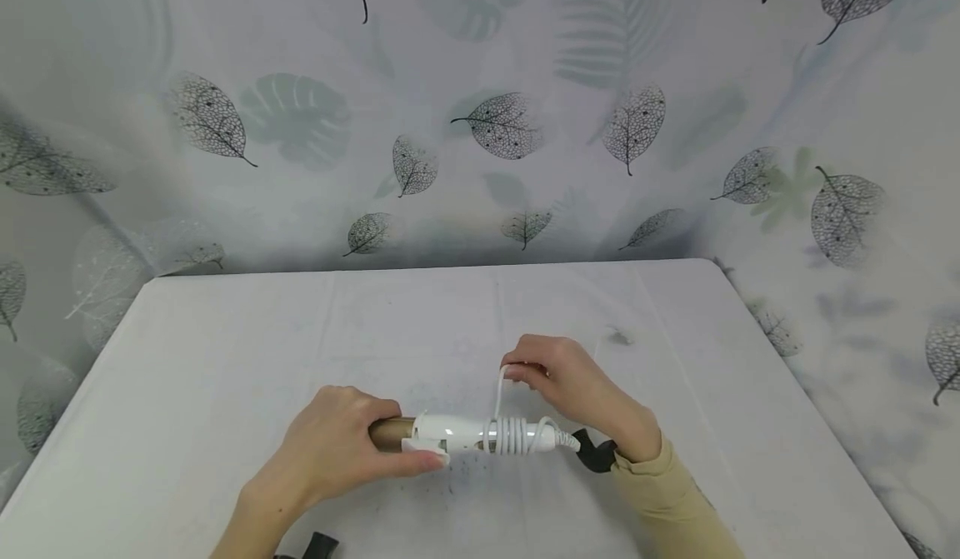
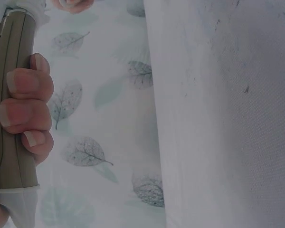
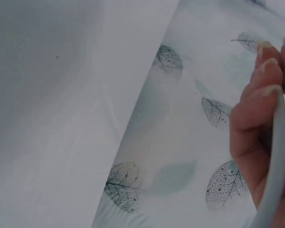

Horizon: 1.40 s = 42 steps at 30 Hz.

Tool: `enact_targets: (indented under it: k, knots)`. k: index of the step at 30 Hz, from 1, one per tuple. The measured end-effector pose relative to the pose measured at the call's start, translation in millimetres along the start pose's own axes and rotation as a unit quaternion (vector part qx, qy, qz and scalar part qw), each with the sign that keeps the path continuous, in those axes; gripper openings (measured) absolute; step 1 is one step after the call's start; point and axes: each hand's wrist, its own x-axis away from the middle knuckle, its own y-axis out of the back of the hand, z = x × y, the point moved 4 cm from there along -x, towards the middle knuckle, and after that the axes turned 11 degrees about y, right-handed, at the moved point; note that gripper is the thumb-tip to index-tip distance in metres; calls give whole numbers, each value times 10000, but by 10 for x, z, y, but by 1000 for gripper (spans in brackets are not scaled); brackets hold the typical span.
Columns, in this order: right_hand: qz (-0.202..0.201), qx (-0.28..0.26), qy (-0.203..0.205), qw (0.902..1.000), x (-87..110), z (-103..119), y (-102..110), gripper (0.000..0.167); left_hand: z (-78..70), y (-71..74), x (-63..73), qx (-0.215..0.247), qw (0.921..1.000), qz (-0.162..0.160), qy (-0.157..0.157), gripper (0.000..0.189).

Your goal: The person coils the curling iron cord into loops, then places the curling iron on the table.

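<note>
A hair styling iron with a white handle and a gold-brown barrel lies level above the table. My left hand grips its barrel end, thumb along the near side. In the left wrist view, the fingers curl round the grooved barrel. Several turns of white power cord wrap the handle near its right end. My right hand pinches the cord above those turns, and a short length runs up to its fingertips. The right wrist view shows the cord passing close by the curled fingers.
A white-covered table lies under both hands, with small dark specks near the iron. Leaf-patterned curtain fabric surrounds its back and sides. A black strap circles the right wrist; another black piece shows by the left forearm.
</note>
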Motion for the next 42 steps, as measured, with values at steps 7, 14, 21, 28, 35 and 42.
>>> enact_targets:
  k: [7, 14, 21, 28, 35, 42]
  knots:
    - [-223, 215, 423, 9986, -6, 49, 22, 11, -1, -57, 0, -366, 9992, 133, 11, 59]
    - [-1022, 664, 1053, 9869, -50, 180, 1, 7, -7, -90, -8, -796, 9962, 233, 268, 62]
    - [-1318, 1000, 1547, 9740, -87, 377, 21, 13, 13, -86, -27, -797, 9940, 177, 734, 62]
    - [-1241, 1231, 1680, 9702, -97, 451, -7, 11, 28, -98, -48, -1026, 9875, 258, 1169, 67]
    - [-1325, 1069, 1718, 9703, -115, 484, -53, 6, 38, -64, -60, -1140, 9842, -160, 1348, 68]
    - [-1443, 686, 1675, 9728, -147, 510, -117, 18, 60, -5, -62, -1177, 9784, -777, 1514, 70]
